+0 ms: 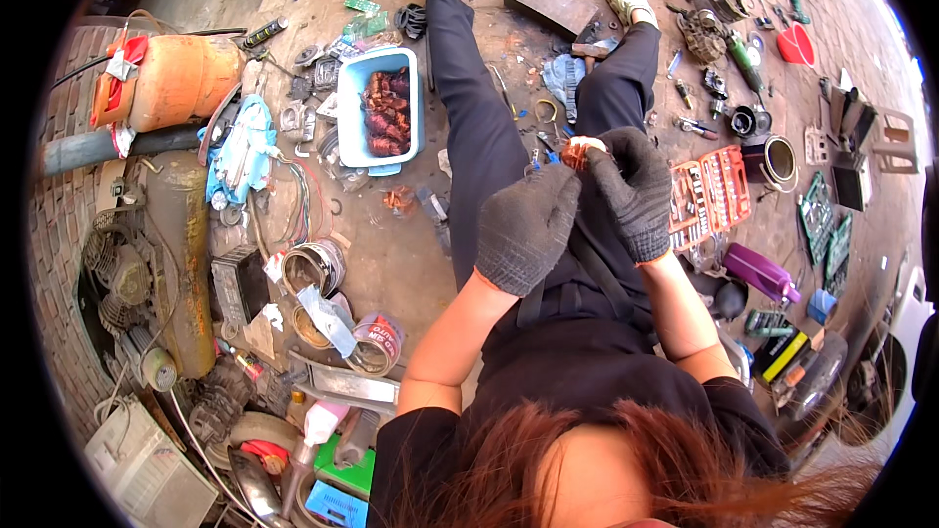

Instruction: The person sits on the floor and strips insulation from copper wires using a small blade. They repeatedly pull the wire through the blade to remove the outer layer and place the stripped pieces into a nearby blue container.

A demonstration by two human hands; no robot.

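A small bundle of copper wire [576, 155] with a pale patch at its end is pinched between my hands above my lap. My left hand [527, 227], in a dark grey knit glove, has its fingers curled against the bundle's near side. From the right, my right hand [632, 187] in a matching glove grips the bundle, thumb towards it. The gloves hide part of the wire and the fingertips. To the left of my legs stands a light blue plastic basin [380, 59] holding several reddish copper windings [386, 114].
An orange gas cylinder [187, 77] lies at the left. An orange socket set case [710, 194] lies open by my right hand, near a purple bottle [759, 271]. A hammer [589, 51], a metal block [550, 4] and tin cans [314, 268] are on the brick floor.
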